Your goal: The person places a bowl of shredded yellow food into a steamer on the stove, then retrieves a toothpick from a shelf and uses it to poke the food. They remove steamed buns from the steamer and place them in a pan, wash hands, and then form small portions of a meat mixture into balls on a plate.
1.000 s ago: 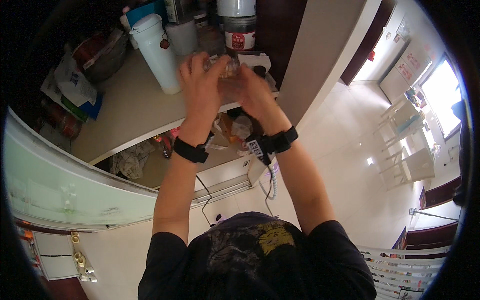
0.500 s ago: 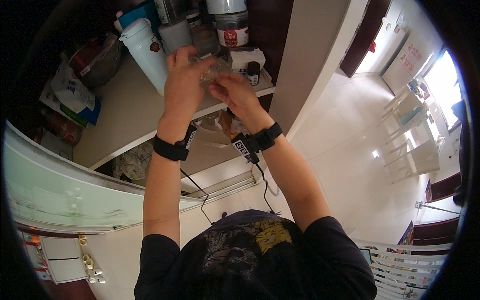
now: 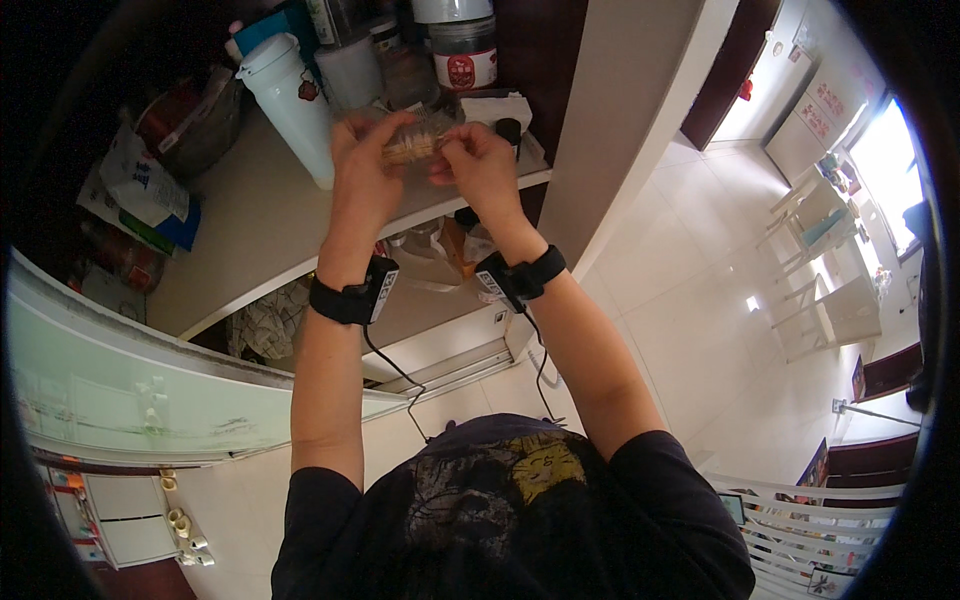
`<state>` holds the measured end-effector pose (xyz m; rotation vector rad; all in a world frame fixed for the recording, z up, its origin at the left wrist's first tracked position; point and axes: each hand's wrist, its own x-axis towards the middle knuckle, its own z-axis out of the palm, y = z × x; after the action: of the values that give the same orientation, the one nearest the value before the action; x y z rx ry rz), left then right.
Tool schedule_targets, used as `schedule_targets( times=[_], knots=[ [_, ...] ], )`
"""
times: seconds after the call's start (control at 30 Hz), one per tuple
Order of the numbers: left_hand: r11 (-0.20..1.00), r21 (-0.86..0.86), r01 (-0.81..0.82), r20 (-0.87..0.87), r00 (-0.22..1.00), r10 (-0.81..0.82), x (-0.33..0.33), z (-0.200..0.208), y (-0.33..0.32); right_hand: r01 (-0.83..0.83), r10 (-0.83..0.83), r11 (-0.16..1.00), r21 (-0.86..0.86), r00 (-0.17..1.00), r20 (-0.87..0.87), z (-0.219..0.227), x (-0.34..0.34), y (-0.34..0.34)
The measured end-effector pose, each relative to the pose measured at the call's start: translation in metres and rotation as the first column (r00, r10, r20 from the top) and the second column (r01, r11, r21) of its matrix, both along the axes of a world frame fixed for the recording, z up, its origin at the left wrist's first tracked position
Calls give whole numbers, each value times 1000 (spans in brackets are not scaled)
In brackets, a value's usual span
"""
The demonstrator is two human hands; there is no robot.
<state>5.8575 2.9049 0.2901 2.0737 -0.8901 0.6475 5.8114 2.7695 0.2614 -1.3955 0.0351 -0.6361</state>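
A small clear container of what look like toothpicks (image 3: 408, 148) lies on its side between my hands, above the cabinet shelf (image 3: 270, 215). My left hand (image 3: 366, 175) is wrapped round its left end. At the other end, the fingertips of my right hand (image 3: 482, 168) are pinched together against it; whether they grip a lid there is hidden. Just behind the hands stand a clear jar (image 3: 408, 80) and a folded white tissue pack (image 3: 497, 108). A small dark bottle (image 3: 509, 133) is partly covered by my right hand.
A tall pale-blue lidded tumbler (image 3: 290, 105) stands left of my hands. Further left are bagged goods (image 3: 145, 180). A jar with a red and white label (image 3: 466, 65) is at the back. The cabinet's side panel (image 3: 610, 110) rises on the right; a lower shelf holds more items.
The container has turned, so its light sticks now show clearly. My right hand has shifted slightly up and right, partly covering the dark bottle.
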Motion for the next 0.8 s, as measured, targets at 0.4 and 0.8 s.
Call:
schedule_targets(
  times=[0.4, 0.8],
  knots=[
    [997, 31, 66, -139, 988, -61, 10, -11, 10, 199, -176, 747, -635, 979, 100, 7, -2, -12],
    [968, -163, 189, -274, 934, -228, 18, -24, 12, 452, -244, 504, -736, 892, 381, 21, -8, -25]
  ],
)
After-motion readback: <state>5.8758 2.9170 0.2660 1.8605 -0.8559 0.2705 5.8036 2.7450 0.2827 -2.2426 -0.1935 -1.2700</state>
